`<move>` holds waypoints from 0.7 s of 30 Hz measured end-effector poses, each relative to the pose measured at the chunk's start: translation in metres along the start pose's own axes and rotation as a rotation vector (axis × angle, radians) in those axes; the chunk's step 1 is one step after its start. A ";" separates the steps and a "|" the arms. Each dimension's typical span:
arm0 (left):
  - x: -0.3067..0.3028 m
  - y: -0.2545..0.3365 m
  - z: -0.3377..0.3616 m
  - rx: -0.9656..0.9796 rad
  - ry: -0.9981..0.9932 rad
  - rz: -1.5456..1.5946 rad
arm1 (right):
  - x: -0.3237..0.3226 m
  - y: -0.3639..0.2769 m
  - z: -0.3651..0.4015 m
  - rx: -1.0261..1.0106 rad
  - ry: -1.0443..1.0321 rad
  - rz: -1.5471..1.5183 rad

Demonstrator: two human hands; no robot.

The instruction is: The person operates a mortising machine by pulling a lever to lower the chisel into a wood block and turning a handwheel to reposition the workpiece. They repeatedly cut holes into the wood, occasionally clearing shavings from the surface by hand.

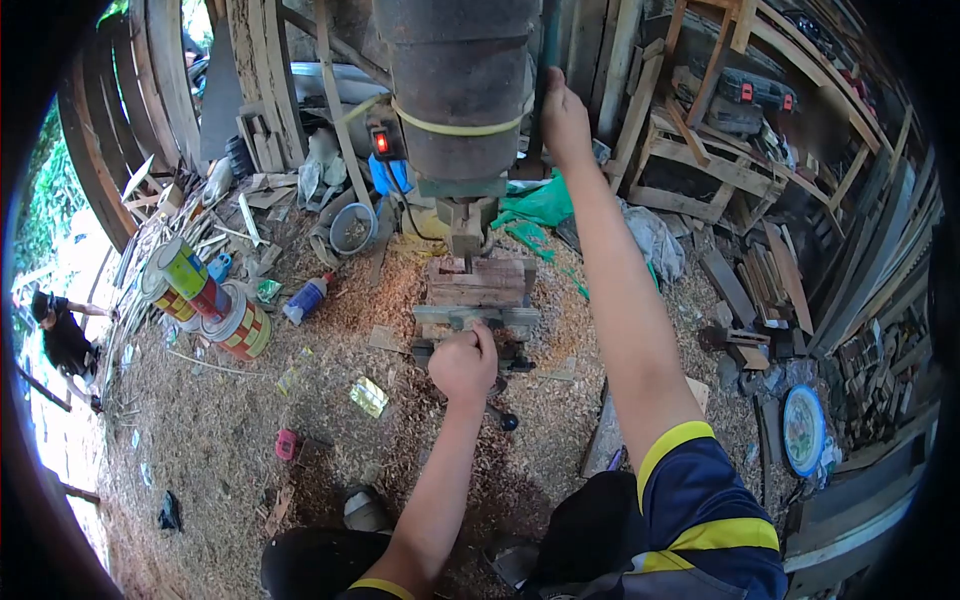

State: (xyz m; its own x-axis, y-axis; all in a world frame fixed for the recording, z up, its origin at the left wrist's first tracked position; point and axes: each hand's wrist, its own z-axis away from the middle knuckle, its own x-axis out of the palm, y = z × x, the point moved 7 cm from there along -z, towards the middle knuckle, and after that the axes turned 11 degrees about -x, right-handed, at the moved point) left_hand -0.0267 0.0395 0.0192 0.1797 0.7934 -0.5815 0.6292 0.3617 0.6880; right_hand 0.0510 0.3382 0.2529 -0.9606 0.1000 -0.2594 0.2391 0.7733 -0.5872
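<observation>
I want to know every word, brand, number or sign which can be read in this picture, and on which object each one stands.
No text can be read with certainty.
Stacked buckets: coloured labels, too small and blurred to read.
Blue bottle: label too small to read.
Shiny wrapper: any print is too blurred to read.
Drill-like machine: no readable brand or number.
</observation>
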 end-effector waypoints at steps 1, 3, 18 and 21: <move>0.001 0.001 0.001 -0.005 -0.001 -0.001 | 0.005 0.007 -0.013 -0.005 -0.035 -0.012; -0.001 0.000 0.001 -0.012 -0.025 -0.014 | 0.010 0.016 -0.027 0.008 -0.065 0.057; 0.005 -0.014 -0.002 -0.039 -0.233 -0.039 | -0.037 -0.003 0.206 -0.158 0.187 -0.084; 0.010 -0.017 -0.001 -0.028 -0.351 0.000 | -0.035 0.000 0.281 -0.119 0.028 -0.115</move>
State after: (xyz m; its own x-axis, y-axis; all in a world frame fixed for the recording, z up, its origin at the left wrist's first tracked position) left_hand -0.0366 0.0422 0.0022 0.4320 0.5784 -0.6919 0.6094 0.3783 0.6968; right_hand 0.1247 0.1591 0.0468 -0.9845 0.0227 -0.1737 0.1107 0.8491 -0.5165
